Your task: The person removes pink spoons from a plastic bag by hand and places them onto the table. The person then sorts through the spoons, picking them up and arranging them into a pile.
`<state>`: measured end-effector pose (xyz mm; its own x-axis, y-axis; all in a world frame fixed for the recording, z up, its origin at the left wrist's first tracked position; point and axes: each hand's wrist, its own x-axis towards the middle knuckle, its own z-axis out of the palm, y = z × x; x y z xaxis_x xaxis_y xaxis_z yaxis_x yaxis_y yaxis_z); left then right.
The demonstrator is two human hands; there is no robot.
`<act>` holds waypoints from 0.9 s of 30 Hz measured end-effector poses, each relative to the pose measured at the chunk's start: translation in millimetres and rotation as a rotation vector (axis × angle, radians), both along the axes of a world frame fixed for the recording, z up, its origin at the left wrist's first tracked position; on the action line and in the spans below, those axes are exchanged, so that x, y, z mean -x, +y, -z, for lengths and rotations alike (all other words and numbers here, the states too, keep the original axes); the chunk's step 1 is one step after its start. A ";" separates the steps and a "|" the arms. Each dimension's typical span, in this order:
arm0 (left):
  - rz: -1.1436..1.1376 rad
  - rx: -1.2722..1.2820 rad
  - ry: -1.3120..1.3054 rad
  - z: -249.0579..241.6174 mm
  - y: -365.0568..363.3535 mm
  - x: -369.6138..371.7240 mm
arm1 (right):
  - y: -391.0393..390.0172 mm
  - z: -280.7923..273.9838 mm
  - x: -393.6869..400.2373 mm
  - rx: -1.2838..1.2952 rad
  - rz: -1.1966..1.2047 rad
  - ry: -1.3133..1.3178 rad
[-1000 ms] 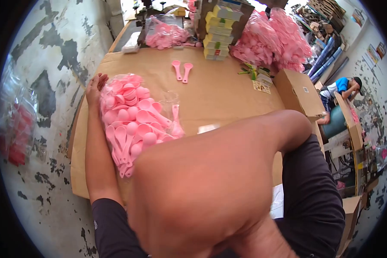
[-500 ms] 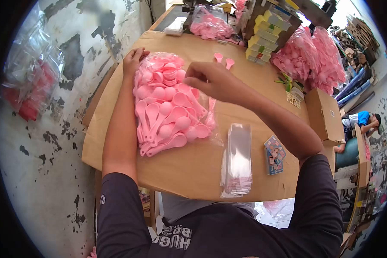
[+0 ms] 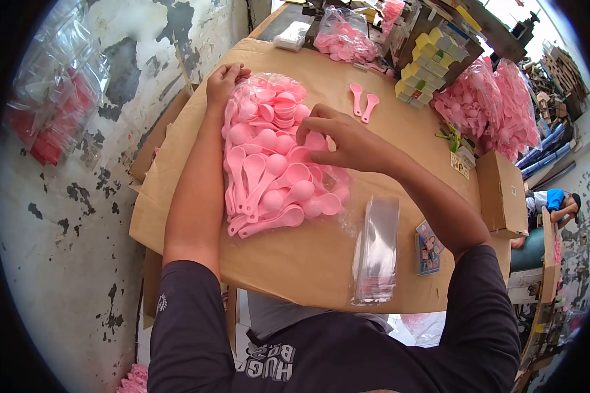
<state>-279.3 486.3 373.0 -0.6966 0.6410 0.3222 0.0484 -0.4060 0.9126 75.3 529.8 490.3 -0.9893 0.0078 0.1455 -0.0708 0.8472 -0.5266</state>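
Note:
A clear plastic bag full of pink measuring scoops point(image 3: 269, 164) lies on the brown-covered table before me. My left hand point(image 3: 225, 82) is at its far left corner, fingers curled in against the plastic edge. Over the bag's right side hovers my right hand point(image 3: 331, 137), thumb and forefinger apart, fingertips right at the scoops. Two loose pink scoops point(image 3: 363, 103) rest on the table beyond my right hand. Nearer to me lies a stack of clear plastic sleeves point(image 3: 376, 252), with a small pack of printed cards point(image 3: 429, 247) to its right.
Stacked yellow-and-white boxes point(image 3: 429, 65) stand at the back, beside big bags of pink scoops point(image 3: 488, 105). An open cardboard box point(image 3: 501, 196) sits at the table's right edge. A peeling wall point(image 3: 85, 216) is on the left. Another person point(image 3: 554, 203) sits far right.
My right hand has lowered to the scoops, and its thumb and forefinger have spread. My left hand stays at the bag's corner. The whole view has shifted slightly.

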 end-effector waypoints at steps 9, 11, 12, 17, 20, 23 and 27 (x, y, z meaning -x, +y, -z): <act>-0.008 0.019 0.024 3.4 0.9 5.2 | 35.1 0.2 -21.1 0.621 0.152 0.094; -0.001 0.013 0.014 6.3 2.3 8.1 | 57.4 -1.9 -28.7 0.843 0.195 0.190; 0.002 0.014 0.014 6.6 3.4 9.3 | 66.8 -2.4 -32.2 1.068 0.234 0.285; -0.007 0.025 0.029 7.8 2.9 11.0 | 115.7 12.4 -55.0 1.093 0.418 0.365; -0.003 0.027 0.004 7.9 2.8 11.5 | 140.4 27.8 -67.5 1.024 0.513 0.288; 0.012 0.023 0.005 11.5 5.0 16.7 | 160.5 45.1 -78.6 0.939 0.624 0.199; 0.018 0.023 -0.017 12.5 5.6 18.5 | 174.7 58.2 -85.0 0.662 0.726 0.082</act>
